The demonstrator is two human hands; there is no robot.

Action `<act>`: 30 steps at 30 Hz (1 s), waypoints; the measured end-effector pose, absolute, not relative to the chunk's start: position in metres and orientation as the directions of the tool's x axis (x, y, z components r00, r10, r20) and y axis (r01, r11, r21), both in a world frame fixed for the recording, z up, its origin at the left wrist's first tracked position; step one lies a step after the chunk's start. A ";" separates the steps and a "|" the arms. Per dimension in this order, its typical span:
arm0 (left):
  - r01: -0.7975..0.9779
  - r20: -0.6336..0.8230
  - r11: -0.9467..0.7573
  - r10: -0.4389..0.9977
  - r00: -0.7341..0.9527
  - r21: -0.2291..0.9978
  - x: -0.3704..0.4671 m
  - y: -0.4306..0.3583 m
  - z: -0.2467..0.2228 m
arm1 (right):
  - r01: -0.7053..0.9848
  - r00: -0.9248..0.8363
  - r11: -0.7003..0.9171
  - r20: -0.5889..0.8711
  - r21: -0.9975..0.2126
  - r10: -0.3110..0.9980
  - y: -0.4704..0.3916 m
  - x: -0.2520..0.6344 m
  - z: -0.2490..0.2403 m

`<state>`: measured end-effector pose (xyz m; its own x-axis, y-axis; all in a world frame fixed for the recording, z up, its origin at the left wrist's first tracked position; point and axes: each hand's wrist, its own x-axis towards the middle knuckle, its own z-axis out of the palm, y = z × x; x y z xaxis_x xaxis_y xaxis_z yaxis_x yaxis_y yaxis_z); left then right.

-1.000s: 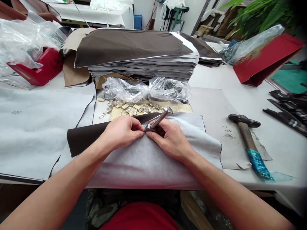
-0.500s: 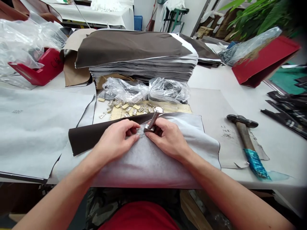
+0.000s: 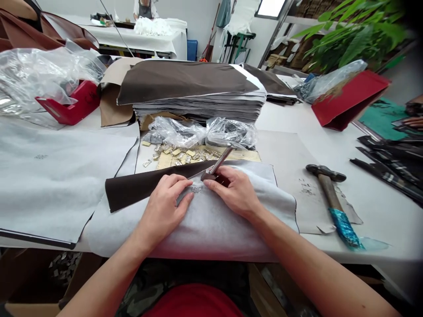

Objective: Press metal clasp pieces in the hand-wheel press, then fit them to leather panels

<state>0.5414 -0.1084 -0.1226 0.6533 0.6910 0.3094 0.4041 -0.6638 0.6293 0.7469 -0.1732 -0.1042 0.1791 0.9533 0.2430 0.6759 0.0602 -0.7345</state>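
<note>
A metal hand punch point(image 3: 222, 161), a rod rising from a blocky base, is gripped in my right hand point(image 3: 238, 192). It leans to the right, with its base just above a small patch of dark holes point(image 3: 196, 189). Those holes are in the pale backing of a dark brown leather-like sheet point(image 3: 231, 224). My left hand point(image 3: 168, 202) rests on this sheet left of the holes, thumb and forefinger apart with nothing between them. The sheet's far-left edge is folded over, showing its brown face point(image 3: 132, 189).
Behind the sheet lie many small metal plates point(image 3: 178, 154) and clear plastic bags point(image 3: 231, 132). A tall stack of brown sheets point(image 3: 185, 81) stands beyond. On the right lies a hammer point(image 3: 330, 191); a red bin point(image 3: 74, 103) sits at left. Another person's hand point(image 3: 414, 122) shows far right.
The punch has tipped further to the right and its base has shifted away from the holes. My left thumb and forefinger have spread wider. The view has tilted upward.
</note>
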 end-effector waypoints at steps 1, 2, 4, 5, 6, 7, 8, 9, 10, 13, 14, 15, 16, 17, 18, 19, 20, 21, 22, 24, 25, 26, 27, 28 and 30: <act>0.399 0.313 -0.661 0.693 0.650 0.635 0.541 -0.109 -0.123 | 0.678 0.167 0.088 0.270 -0.729 0.948 -0.175 0.747 -0.105; 0.392 0.317 -0.660 0.693 0.647 0.641 0.541 -0.109 -0.123 | 0.684 0.136 0.125 0.294 -0.718 0.946 -0.176 0.746 -0.105; 0.378 0.320 -0.656 0.692 0.648 0.653 0.541 -0.110 -0.123 | 0.700 0.033 0.205 0.318 -0.684 0.948 -0.179 0.742 -0.107; 0.371 0.320 -0.654 0.691 0.648 0.659 0.541 -0.110 -0.123 | 0.711 -0.015 0.234 0.319 -0.663 0.948 -0.180 0.740 -0.108; 0.366 0.320 -0.652 0.690 0.649 0.664 0.541 -0.109 -0.123 | 0.724 -0.051 0.254 0.317 -0.641 0.947 -0.180 0.738 -0.109; 0.362 0.322 -0.651 0.690 0.648 0.667 0.541 -0.109 -0.123 | 0.737 -0.077 0.268 0.317 -0.621 0.945 -0.181 0.737 -0.109; 0.359 0.322 -0.651 0.689 0.649 0.669 0.541 -0.109 -0.123 | 0.748 -0.093 0.278 0.319 -0.603 0.943 -0.181 0.736 -0.110; 0.357 0.322 -0.651 0.688 0.650 0.670 0.541 -0.109 -0.123 | 0.756 -0.104 0.285 0.322 -0.590 0.941 -0.180 0.735 -0.111; 0.355 0.322 -0.651 0.687 0.651 0.671 0.540 -0.109 -0.122 | 0.761 -0.114 0.292 0.323 -0.579 0.939 -0.180 0.734 -0.111; 0.348 0.330 -0.657 0.682 0.653 0.669 0.540 -0.109 -0.123 | 0.771 -0.126 0.298 0.324 -0.562 0.938 -0.178 0.734 -0.111; 0.347 0.334 -0.659 0.681 0.652 0.667 0.540 -0.110 -0.123 | 0.774 -0.125 0.294 0.320 -0.561 0.939 -0.178 0.735 -0.111; 0.346 0.339 -0.662 0.680 0.650 0.665 0.540 -0.110 -0.124 | 0.774 -0.123 0.290 0.315 -0.563 0.941 -0.178 0.735 -0.111; 0.344 0.342 -0.663 0.680 0.649 0.665 0.540 -0.109 -0.124 | 0.771 -0.122 0.287 0.311 -0.569 0.943 -0.178 0.735 -0.111; 0.344 0.342 -0.663 0.680 0.649 0.665 0.540 -0.109 -0.124 | 0.765 -0.119 0.285 0.308 -0.578 0.944 -0.177 0.736 -0.110; 0.345 0.341 -0.661 0.682 0.647 0.666 0.540 -0.109 -0.124 | 0.758 -0.117 0.284 0.306 -0.587 0.945 -0.177 0.736 -0.110; 0.347 0.339 -0.659 0.683 0.646 0.668 0.540 -0.109 -0.124 | 0.754 -0.115 0.285 0.308 -0.592 0.945 -0.177 0.736 -0.110; 0.347 0.338 -0.657 0.685 0.645 0.669 0.540 -0.109 -0.124 | 0.752 -0.115 0.287 0.311 -0.593 0.943 -0.177 0.736 -0.111; 0.346 0.339 -0.657 0.685 0.644 0.670 0.541 -0.109 -0.124 | 0.754 -0.117 0.290 0.313 -0.589 0.943 -0.177 0.736 -0.111; 0.346 0.339 -0.656 0.686 0.644 0.671 0.541 -0.109 -0.124 | 0.761 -0.121 0.289 0.311 -0.581 0.943 -0.177 0.735 -0.111; 0.348 0.337 -0.657 0.685 0.647 0.669 0.542 -0.109 -0.125 | 0.784 -0.129 0.280 0.295 -0.554 0.947 -0.178 0.733 -0.111; 0.350 0.334 -0.658 0.683 0.649 0.667 0.542 -0.110 -0.125 | 0.798 -0.131 0.270 0.282 -0.539 0.950 -0.179 0.732 -0.110; 0.352 0.338 -0.661 0.683 0.647 0.662 0.541 -0.110 -0.125 | 0.811 -0.129 0.257 0.268 -0.526 0.955 -0.179 0.731 -0.110; 0.362 0.349 -0.667 0.687 0.638 0.652 0.540 -0.111 -0.125 | 0.818 -0.127 0.247 0.256 -0.520 0.958 -0.179 0.731 -0.109; 0.383 0.365 -0.677 0.692 0.623 0.629 0.539 -0.110 -0.124 | 0.815 -0.123 0.239 0.246 -0.528 0.961 -0.179 0.732 -0.108; 0.466 0.400 -0.702 0.700 0.591 0.538 0.534 -0.107 -0.122 | 0.773 -0.086 0.226 0.254 -0.593 0.963 -0.178 0.735 -0.108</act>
<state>0.5337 -0.1074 -0.1225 0.5913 0.7000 0.4004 0.4664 -0.7020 0.5382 0.7351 -0.1780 -0.1075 -0.0864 0.9634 0.2538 0.7729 0.2256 -0.5931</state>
